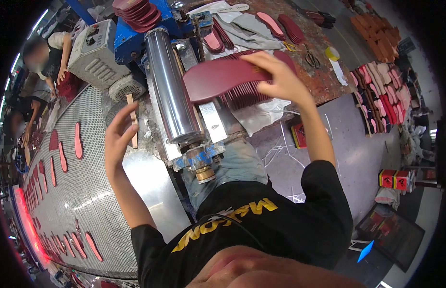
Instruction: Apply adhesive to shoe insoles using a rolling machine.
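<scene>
My right hand (pixel 283 79) grips a maroon insole (pixel 218 81) at its right end, with the thumb below and the fingers above. The insole is slightly blurred and reaches left to the edge of a shiny metal roller (pixel 168 86). Beneath it stands a row of more maroon insoles (pixel 244 97) packed on edge. My left hand (pixel 120 139) is on the roller's other side, its thumb and fingers apart and nothing in them. Close to those fingers lies a narrow wooden strip (pixel 133 120). The roller sits in a machine with a blue-painted bracket (pixel 199 156) at its near end.
A mesh conveyor (pixel 103 158) carrying pink insoles (pixel 78 140) runs along the left. Maroon insoles (pixel 136 14) are piled on the blue machine. Scissors (pixel 311 60), tape (pixel 332 53) and grey cloth (pixel 254 31) lie on the worktable. Other people work at far left.
</scene>
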The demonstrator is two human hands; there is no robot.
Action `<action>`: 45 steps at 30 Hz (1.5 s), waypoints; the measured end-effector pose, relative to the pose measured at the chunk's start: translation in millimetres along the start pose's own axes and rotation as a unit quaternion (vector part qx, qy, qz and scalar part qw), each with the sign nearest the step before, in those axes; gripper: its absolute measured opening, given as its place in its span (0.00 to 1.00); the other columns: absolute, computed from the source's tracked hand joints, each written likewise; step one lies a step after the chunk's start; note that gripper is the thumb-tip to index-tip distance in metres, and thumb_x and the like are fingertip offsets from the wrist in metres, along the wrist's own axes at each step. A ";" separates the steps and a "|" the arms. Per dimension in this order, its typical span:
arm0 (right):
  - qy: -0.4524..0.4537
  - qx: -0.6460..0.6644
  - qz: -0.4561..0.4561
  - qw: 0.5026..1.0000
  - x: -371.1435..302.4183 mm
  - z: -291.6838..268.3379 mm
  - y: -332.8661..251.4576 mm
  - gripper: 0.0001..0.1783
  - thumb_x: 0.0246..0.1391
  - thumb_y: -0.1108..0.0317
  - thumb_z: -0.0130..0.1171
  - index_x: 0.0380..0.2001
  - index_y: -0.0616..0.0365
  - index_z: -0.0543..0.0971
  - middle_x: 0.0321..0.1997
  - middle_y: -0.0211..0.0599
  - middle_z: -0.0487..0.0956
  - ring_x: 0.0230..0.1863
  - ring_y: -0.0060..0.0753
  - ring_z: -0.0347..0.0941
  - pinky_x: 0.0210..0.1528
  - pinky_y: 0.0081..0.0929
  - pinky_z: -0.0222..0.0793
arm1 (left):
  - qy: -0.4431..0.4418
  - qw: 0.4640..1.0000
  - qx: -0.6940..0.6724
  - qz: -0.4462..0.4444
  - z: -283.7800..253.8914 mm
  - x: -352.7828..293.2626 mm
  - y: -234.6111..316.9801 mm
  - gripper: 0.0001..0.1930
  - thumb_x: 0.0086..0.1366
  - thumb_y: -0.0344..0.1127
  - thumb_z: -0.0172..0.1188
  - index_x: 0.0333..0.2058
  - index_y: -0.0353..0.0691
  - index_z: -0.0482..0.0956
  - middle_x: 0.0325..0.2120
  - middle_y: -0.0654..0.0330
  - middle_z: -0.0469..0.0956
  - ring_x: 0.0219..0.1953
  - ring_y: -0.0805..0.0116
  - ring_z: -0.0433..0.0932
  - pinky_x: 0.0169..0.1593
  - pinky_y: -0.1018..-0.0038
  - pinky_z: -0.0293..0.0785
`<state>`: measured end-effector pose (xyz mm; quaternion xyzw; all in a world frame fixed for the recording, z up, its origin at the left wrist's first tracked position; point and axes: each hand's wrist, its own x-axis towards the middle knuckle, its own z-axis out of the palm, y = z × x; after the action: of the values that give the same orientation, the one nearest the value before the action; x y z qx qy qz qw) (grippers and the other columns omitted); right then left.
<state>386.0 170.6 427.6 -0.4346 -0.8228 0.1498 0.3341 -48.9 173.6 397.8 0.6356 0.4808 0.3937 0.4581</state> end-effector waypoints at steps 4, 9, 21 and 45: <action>-0.025 0.016 -0.055 0.998 25.1 19.1 -14.2 0.31 0.42 0.70 0.57 0.55 0.61 0.71 0.51 0.42 0.75 0.53 0.37 0.71 0.58 0.30 0.65 | -0.153 0.971 0.080 0.165 15.4 25.6 36.5 0.38 0.49 0.48 0.71 0.58 0.39 0.70 0.58 0.54 0.68 0.61 0.58 0.65 0.62 0.64 0.62; 0.038 0.317 0.111 0.941 14.0 31.5 49.1 0.27 0.54 0.61 0.58 0.57 0.58 0.70 0.52 0.36 0.75 0.55 0.29 0.69 0.59 0.30 0.62 | -0.106 0.926 0.286 0.221 15.1 17.6 50.4 0.43 0.43 0.51 0.73 0.56 0.38 0.69 0.59 0.51 0.66 0.61 0.52 0.65 0.62 0.60 0.62; 0.156 -0.163 0.250 0.942 -25.0 109.0 143.2 0.29 0.54 0.49 0.56 0.47 0.67 0.75 0.47 0.59 0.77 0.50 0.59 0.72 0.52 0.45 0.66 | -0.014 0.997 0.079 -0.007 -41.7 -35.5 -50.7 0.41 0.42 0.40 0.74 0.57 0.41 0.67 0.52 0.58 0.71 0.55 0.63 0.69 0.59 0.65 0.64; 0.066 -0.199 0.290 0.934 -43.3 108.7 166.3 0.42 0.58 0.41 0.48 0.61 0.70 0.61 0.59 0.64 0.68 0.59 0.62 0.65 0.60 0.44 0.60 | 0.712 0.474 -0.508 0.101 -209.9 -418.8 -305.2 0.22 0.64 0.34 0.51 0.53 0.29 0.60 0.54 0.40 0.64 0.56 0.46 0.66 0.59 0.50 0.67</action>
<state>431.6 236.1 240.5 -0.7211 -0.6499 0.0442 0.2360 -418.2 -154.6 136.2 -0.1633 0.2899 0.9297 0.1577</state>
